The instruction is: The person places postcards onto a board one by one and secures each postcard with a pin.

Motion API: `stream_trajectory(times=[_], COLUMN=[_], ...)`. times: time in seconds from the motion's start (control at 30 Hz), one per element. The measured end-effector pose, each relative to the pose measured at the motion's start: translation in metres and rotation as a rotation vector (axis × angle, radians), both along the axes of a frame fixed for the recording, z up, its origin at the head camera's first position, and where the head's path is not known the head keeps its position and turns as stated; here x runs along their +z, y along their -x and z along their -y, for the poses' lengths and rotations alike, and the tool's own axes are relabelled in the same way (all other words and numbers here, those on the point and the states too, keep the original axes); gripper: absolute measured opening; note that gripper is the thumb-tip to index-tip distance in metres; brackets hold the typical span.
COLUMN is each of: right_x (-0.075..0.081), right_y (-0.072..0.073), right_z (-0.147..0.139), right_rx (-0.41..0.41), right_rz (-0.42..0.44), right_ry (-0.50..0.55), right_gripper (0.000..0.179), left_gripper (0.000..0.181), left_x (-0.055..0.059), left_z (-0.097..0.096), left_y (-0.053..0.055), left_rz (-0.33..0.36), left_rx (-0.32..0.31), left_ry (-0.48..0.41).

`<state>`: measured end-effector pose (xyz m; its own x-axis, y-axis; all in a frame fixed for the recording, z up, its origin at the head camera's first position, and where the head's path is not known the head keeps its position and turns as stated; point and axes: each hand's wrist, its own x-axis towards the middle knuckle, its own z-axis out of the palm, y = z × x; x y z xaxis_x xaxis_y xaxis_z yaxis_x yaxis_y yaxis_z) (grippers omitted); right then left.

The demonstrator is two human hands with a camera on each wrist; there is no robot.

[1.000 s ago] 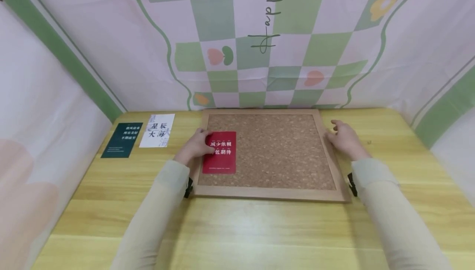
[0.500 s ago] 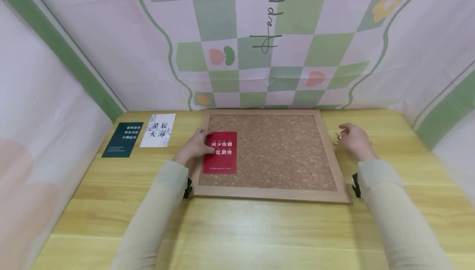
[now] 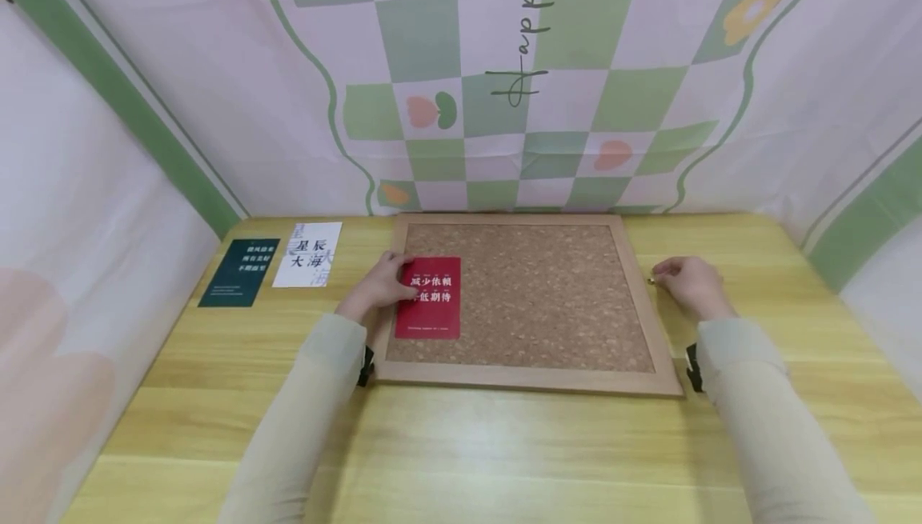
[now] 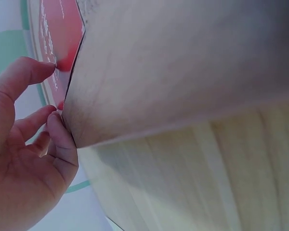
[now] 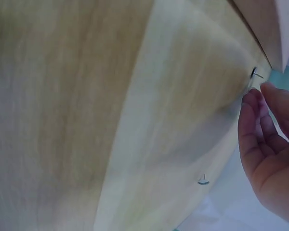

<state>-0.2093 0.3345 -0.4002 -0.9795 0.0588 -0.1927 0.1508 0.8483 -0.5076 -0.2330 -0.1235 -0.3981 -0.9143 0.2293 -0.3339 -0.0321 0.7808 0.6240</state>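
A red card (image 3: 436, 316) with white characters lies flat at the left of a wood-framed cork board (image 3: 540, 292). My left hand (image 3: 378, 284) holds it at its left edge, thumb on its face. In the left wrist view the thumb (image 4: 41, 71) touches the card (image 4: 70, 36), while other fingers bend at the frame's corner. Right of the board, my right hand (image 3: 691, 280) has thumb and index fingertips close together beside a thumbtack (image 3: 651, 281). This tack (image 5: 254, 73) shows just past the fingertips in the right wrist view; I cannot tell whether they pinch anything.
A dark green card (image 3: 239, 272) and a white card (image 3: 310, 256) lie left of the board on the wooden table (image 3: 504, 460). Another thumbtack (image 5: 203, 180) rests on the tabletop near the right hand. A checkered curtain (image 3: 562, 108) hangs behind the board.
My right hand has left the board's right edge, shifted to the right and come down to the tack, its fingers drawing together. The left hand stays on the red card.
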Motion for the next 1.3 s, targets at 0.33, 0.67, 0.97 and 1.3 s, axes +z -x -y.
stream_trajectory(times=[0.33, 0.67, 0.97, 1.3], right_x=[-0.006, -0.011, -0.015, -0.010], right_y=[0.000, 0.000, 0.004, 0.002], right_z=[0.006, 0.008, 0.005, 0.009], right_rx=[-0.026, -0.040, -0.078, -0.067], right_rz=[-0.038, -0.066, -0.085, -0.076], right_ry=[0.011, 0.026, 0.038, 0.024], right_gripper=[0.031, 0.027, 0.019, 0.025], left_gripper=[0.070, 0.071, 0.071, 0.071], left_x=[0.000, 0.000, 0.001, 0.000], left_z=[-0.001, -0.002, -0.001, 0.000], left_y=[-0.001, 0.000, 0.000, 0.003], left_rz=[0.007, 0.030, 0.016, 0.005], left_rx=[0.006, 0.002, -0.010, -0.027], left_ry=[0.011, 0.014, 0.003, 0.020])
